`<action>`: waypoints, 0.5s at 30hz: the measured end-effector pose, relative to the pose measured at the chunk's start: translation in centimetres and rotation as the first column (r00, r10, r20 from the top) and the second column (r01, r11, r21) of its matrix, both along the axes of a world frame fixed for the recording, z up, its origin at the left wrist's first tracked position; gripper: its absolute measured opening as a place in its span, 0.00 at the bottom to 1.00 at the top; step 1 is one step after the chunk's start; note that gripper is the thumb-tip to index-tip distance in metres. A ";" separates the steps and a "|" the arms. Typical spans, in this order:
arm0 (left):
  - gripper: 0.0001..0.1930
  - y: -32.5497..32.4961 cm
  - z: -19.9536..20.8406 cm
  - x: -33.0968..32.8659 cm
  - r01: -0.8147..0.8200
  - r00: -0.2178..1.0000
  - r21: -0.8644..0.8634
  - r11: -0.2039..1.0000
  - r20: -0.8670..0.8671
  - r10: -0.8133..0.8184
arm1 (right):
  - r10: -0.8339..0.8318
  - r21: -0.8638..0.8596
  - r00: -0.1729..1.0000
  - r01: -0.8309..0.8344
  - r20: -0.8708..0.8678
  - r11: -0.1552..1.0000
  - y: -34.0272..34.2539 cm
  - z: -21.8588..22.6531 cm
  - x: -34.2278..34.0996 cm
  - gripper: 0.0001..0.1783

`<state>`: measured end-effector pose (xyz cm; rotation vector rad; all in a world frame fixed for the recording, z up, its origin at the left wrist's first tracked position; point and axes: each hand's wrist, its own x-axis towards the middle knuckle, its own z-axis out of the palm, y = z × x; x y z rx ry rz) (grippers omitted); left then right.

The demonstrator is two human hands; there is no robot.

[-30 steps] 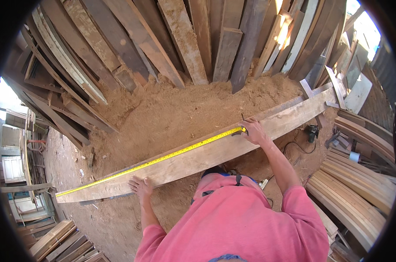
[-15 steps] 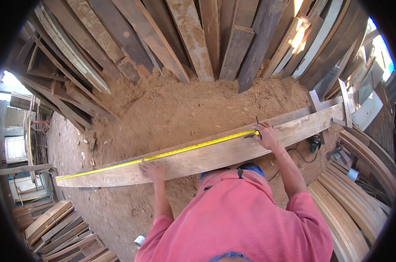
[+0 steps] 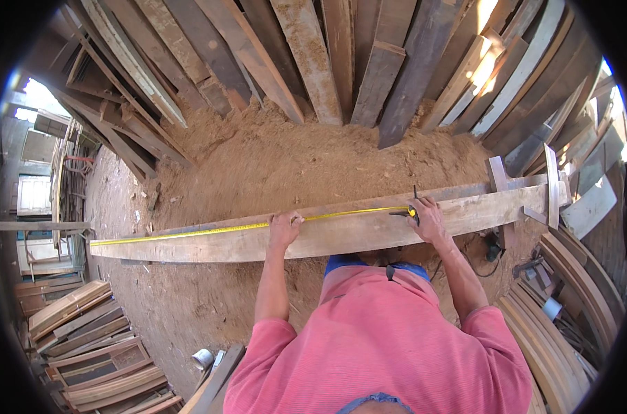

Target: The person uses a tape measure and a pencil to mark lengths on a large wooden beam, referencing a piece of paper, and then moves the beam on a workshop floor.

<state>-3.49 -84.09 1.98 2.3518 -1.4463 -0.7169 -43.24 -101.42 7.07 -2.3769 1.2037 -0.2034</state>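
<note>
A long wooden plank [image 3: 355, 231] lies across in front of me, and a yellow tape measure [image 3: 224, 229] is drawn out along its far edge from the left end. My left hand [image 3: 284, 228] is closed on the tape's blade near the plank's middle, the fingers curled over it. Further right, my right hand [image 3: 429, 219] grips the tape's case, which shows only in part. A thin dark stick [image 3: 416, 191] juts up from that hand, perhaps a pencil; I cannot tell. Beneath and behind the plank runs a second board [image 3: 458, 193].
Many boards [image 3: 324, 62] lean upright along the far side, above a sawdust heap [image 3: 258, 165]. Stacked timber [image 3: 96, 338] and frames fill the lower left, with curved planks [image 3: 541, 338] at the lower right. A dark power tool [image 3: 493, 246] with a cord lies near the plank's right part.
My left hand has moved right along the plank and closed on the tape's blade. The right hand stays at the case. The whole view has shifted slightly.
</note>
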 end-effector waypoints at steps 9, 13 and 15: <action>0.08 0.0 -1.1 -1.4 0.034 0.999 -0.115 0.993 -0.010 -0.036 | -0.006 -0.256 0.995 -0.021 -0.102 0.966 3.1 0.3 3.0 0.29; 0.09 -0.3 -0.7 -2.0 0.023 0.999 -0.139 0.990 0.044 -0.017 | -0.005 -0.270 0.991 -0.032 -0.135 0.962 5.3 -1.1 6.2 0.26; 0.09 -0.2 -0.8 -1.7 0.012 0.999 -0.102 0.995 0.041 -0.007 | 0.024 -0.202 0.997 -0.040 -0.080 0.979 6.6 -1.9 7.9 0.24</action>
